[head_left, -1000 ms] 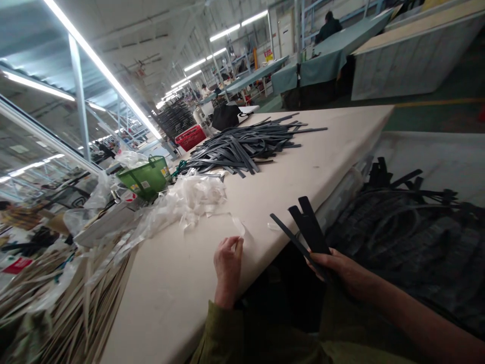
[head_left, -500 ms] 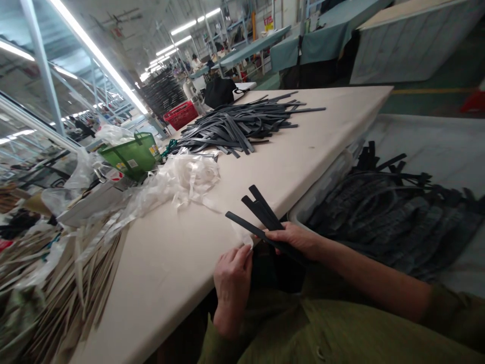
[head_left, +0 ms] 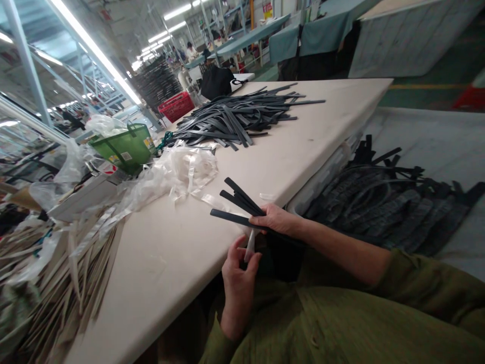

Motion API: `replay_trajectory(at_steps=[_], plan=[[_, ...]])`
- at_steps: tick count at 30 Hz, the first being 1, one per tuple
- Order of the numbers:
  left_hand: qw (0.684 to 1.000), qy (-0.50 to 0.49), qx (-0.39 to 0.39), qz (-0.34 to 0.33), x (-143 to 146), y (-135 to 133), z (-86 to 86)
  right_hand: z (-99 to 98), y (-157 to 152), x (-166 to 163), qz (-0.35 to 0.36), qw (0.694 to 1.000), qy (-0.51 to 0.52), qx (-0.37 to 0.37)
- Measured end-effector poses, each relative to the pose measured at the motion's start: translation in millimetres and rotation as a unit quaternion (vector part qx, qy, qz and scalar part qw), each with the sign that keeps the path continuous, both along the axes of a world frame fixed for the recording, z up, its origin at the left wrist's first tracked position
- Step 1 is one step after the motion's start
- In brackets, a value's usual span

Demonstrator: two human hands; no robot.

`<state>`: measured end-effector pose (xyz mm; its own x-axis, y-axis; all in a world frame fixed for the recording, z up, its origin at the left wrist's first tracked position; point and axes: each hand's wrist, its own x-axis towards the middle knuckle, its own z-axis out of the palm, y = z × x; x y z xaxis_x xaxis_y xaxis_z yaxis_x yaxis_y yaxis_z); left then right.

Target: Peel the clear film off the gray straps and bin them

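My right hand is closed on a few black strips that fan out over the near edge of the cream table. My left hand sits just below it at the table edge, pinching a small white strip of film between thumb and fingers. A big pile of black strips lies further up the table. A heap of clear white film scraps lies to the left of my hands.
A green basket and a red basket stand at the table's left side. Pale long strips are stacked at lower left. A bin of dark straps sits at right. Other people work at distant tables.
My right hand has brought the black strips leftward and up over the table edge. My left hand has drawn back off the table, holding the white film strip upright.
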<state>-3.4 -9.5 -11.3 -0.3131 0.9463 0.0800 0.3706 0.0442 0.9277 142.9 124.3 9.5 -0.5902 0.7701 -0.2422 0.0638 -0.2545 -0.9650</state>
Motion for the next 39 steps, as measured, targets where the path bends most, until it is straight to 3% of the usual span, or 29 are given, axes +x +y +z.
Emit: replay_trajectory(at_steps=[3, 6, 12, 18, 21, 26, 29, 33, 39], plan=[[0.97, -0.235, -0.064, 0.016, 8, -1, -4.5, 5.7, 3, 3, -0.013, 0.999, 0.003, 0.049], [0.938, -0.323, -0.123, -0.027, 12, 2, -1.8, 5.5, 4, 3, -0.005, 0.996, -0.004, 0.088], [0.918, -0.327, -0.204, -0.096, 6, 5, 9.4, -2.8, 3, 6, 0.015, 0.992, -0.021, 0.125], [0.937, -0.262, -0.2, -0.114, 0, 11, -1.7, -2.3, 4, 9, 0.011, 0.989, -0.033, 0.144], [0.925, -0.316, -0.196, -0.077, 3, 18, -1.9, 1.7, -1, 18, -0.021, 0.987, -0.034, 0.153], [0.824, -0.541, -0.16, 0.047, 11, 33, 8.3, 9.8, -31, 59, -0.065, 0.985, -0.057, 0.152], [0.782, -0.601, -0.144, 0.083, 17, 42, 15.8, 12.0, -56, 83, -0.066, 0.975, -0.11, 0.181], [0.765, -0.62, -0.144, 0.098, 24, 47, 26.6, 12.4, -81, 102, -0.037, 0.949, -0.172, 0.263], [0.764, -0.618, -0.16, 0.097, 23, 43, 29.8, 11.6, -95, 112, 0.004, 0.951, -0.189, 0.244]])
